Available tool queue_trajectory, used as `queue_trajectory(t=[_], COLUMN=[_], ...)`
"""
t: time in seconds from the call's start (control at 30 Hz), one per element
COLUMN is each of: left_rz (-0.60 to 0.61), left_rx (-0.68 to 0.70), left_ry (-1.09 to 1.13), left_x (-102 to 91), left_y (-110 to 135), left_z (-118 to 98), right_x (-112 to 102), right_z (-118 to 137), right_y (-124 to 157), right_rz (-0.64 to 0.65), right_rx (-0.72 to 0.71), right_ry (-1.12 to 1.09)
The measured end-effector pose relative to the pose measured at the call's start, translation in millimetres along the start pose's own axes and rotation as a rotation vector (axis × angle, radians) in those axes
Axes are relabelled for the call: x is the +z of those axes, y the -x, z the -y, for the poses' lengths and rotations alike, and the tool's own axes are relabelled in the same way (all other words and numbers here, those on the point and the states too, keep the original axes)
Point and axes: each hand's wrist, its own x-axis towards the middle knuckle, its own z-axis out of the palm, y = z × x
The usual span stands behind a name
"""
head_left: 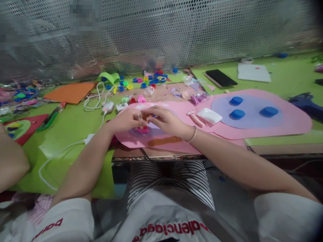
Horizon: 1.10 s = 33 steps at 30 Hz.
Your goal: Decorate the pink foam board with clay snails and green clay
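Observation:
My left hand (126, 120) and my right hand (165, 120) meet over a pink foam sheet (176, 141) at the table's front. Both pinch one small brown and clear piece (144, 116) between their fingertips. Just under it a small pink and red part (143, 129) stands on a purple patch of the sheet. A brown strip (164, 141) lies on the pink sheet near my right wrist, which wears a bead bracelet (193, 134).
A larger pink sheet (290, 124) with a lilac oval and three blue caps (236, 100) lies to the right. Several coloured rings (148, 80), a black phone (220, 78), white paper (253, 72), an orange sheet (70, 92), a white cable (93, 101) and another person's arm (11, 161) surround me.

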Motion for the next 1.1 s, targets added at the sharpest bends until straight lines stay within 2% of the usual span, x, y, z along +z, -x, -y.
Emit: queue_trajectory(t=[0.17, 0.27, 0.33, 0.47, 0.53, 0.63, 0.7, 0.77, 0.9, 0.97, 1.1], left_rz=[0.022, 0.013, -0.003, -0.047, -0.062, -0.132, -0.227, -0.355, -0.646, -0.682, -0.588], left_rx=[-0.03, -0.011, -0.001, -0.017, -0.036, -0.043, -0.064, -0.116, -0.134, -0.133, -0.137], left_ry=[-0.05, -0.085, -0.094, -0.121, -0.145, -0.208, -0.259, -0.345, -0.605, -0.691, -0.718], left_x=[6.2, 7.0, 5.7, 2.0, 0.4, -2.5, -6.0, -10.7, -19.8, -21.3, -18.9], left_y=[-0.7, -0.4, -0.3, -0.9, -0.9, -0.5, -0.9, -2.5, -8.1, -9.9, -10.2], left_z=[-1.9, -1.7, 0.1, 5.8, 7.2, 6.8, 7.5, 11.9, 33.8, 46.4, 55.6], right_x=[3.2, -0.7, -8.6, -28.9, -34.0, -31.3, -25.9, -21.1, -16.5, -15.9, -16.5], right_z=[-1.9, -1.7, -4.3, -19.7, -27.1, -29.5, -26.4, -23.0, -22.2, -24.0, -24.8], right_y=[1.8, 0.9, -1.7, -8.2, -9.7, -9.2, -8.2, -7.7, -7.4, -6.6, -3.9], right_rz=[-0.027, -0.092, -0.202, -0.539, -0.59, -0.5, -0.41, -0.341, -0.31, -0.3, -0.252], right_rx=[0.002, 0.017, 0.076, 0.249, 0.302, 0.351, 0.366, 0.379, 0.449, 0.474, 0.465], right_ry=[0.09, 0.095, 0.049, -0.196, -0.295, -0.377, -0.434, -0.498, -0.606, -0.645, -0.592])
